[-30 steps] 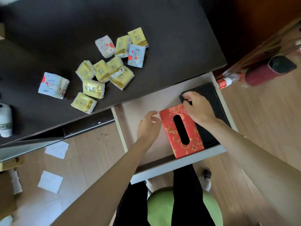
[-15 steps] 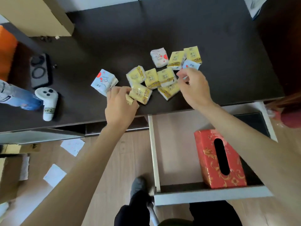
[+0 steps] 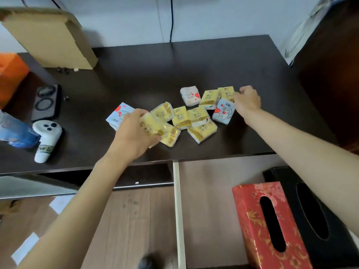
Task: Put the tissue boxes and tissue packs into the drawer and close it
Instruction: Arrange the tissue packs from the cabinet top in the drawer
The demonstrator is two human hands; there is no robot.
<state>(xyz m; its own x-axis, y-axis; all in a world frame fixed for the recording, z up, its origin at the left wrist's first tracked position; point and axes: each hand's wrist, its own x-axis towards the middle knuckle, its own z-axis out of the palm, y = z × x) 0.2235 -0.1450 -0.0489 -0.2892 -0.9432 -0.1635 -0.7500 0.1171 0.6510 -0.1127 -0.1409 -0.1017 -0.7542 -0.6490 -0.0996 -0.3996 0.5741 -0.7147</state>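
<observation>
Several small tissue packs, yellow (image 3: 195, 118) and white-blue, lie clustered on the dark desk (image 3: 155, 70). My left hand (image 3: 134, 135) is closed around a yellow pack (image 3: 148, 127) at the cluster's left end, covering part of a blue-white pack (image 3: 118, 114). My right hand (image 3: 247, 100) grips a yellow pack (image 3: 227, 94) at the cluster's far right, above a blue cartoon pack (image 3: 223, 111). Below the desk the drawer (image 3: 177, 210) stands open. A red patterned tissue box (image 3: 270, 226) and a black tissue box (image 3: 314, 212) sit in its right side.
A white game controller (image 3: 46, 141), a black charging dock (image 3: 45, 102), a blue object (image 3: 13, 131), an orange box (image 3: 10, 72) and a cardboard box (image 3: 52, 37) occupy the desk's left. Cables hang down the wall behind. Papers lie on the wooden floor.
Both hands left the red box in the drawer and went up to the desk. Each has closed on a yellow pack, the right one shifting farther right. The view has tilted upward.
</observation>
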